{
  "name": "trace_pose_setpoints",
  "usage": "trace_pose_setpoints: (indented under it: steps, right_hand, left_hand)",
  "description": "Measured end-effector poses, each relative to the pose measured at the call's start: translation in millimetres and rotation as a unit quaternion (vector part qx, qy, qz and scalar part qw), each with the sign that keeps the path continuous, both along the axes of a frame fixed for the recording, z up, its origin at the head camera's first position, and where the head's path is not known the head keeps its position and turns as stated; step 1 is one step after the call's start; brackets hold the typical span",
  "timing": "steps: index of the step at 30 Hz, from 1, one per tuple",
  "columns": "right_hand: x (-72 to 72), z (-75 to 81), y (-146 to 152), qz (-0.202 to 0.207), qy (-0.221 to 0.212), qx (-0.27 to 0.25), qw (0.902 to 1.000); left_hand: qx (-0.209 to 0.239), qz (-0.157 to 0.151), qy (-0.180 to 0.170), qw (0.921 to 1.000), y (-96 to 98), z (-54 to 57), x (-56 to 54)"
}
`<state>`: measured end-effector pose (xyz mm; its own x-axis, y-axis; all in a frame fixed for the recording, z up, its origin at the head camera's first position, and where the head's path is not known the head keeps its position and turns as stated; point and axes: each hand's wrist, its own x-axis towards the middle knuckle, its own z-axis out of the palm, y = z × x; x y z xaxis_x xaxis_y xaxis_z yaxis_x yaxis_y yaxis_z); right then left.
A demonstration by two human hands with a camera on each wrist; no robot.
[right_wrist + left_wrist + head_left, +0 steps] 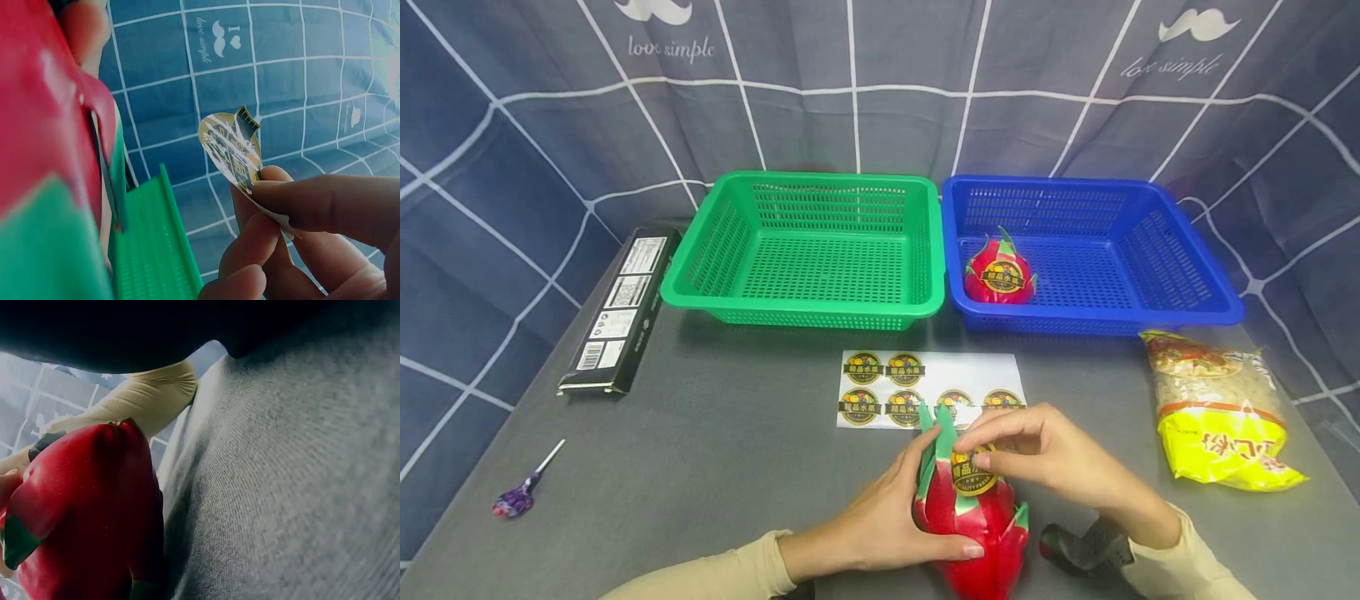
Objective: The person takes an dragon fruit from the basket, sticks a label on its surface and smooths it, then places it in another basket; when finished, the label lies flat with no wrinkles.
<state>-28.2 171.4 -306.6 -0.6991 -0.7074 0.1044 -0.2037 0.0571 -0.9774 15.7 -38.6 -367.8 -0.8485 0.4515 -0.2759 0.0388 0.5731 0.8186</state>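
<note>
My left hand [883,525] grips a red toy dragon fruit [981,558] with green leaf tips, its thumb across the near side and its fingers along the far left. Between thumb and fingers, my right hand [1063,454] pinches a round black-and-gold sticker [970,473]. In the head view the sticker overlaps the fruit's upper part. The right wrist view shows the sticker [228,147] bent, beside the fruit [37,125] with a gap between them. Just beyond the hands lies a white sticker sheet [973,371] with several round stickers left on it.
At the back stand a green basket [805,306] and a blue basket [1105,317]; a stickered dragon fruit [992,287] sits inside the blue one. A black box [625,308] and a lollipop [516,500] lie left, a yellow food bag [1217,417] right.
</note>
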Motion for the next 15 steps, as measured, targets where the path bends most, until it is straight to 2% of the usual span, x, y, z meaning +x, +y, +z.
trace_pose_setpoints:
  steps: [4, 8, 10, 12, 15]
  right_hand:
    - [2.5, 0.2, -2, 0.010, 0.008, -0.004, 0.9999]
    - [4.1, 0.5, -3, 0.008, 0.023, 0.004, 0.9997]
    - [4.4, 0.6, -4, 0.004, 0.029, 0.009, 0.9995]
    - [4.8, 0.6, -4, -0.001, 0.037, 0.015, 0.9992]
    - [4.9, 0.5, -5, -0.003, 0.037, 0.016, 0.9992]
  left_hand:
    - [0.024, 0.014, 0.005, 0.9996, 0.4, -0.6, 1.4]
    - [0.074, 0.039, -0.005, 0.9965, 1.2, -0.5, 5.2]
    - [0.100, 0.047, -0.004, 0.9938, 1.7, -0.6, 8.9]
    - [0.138, 0.052, -0.016, 0.9889, 2.2, -0.9, 12.6]
    - [0.171, 0.062, -0.028, 0.9829, 2.7, -2.0, 16.1]
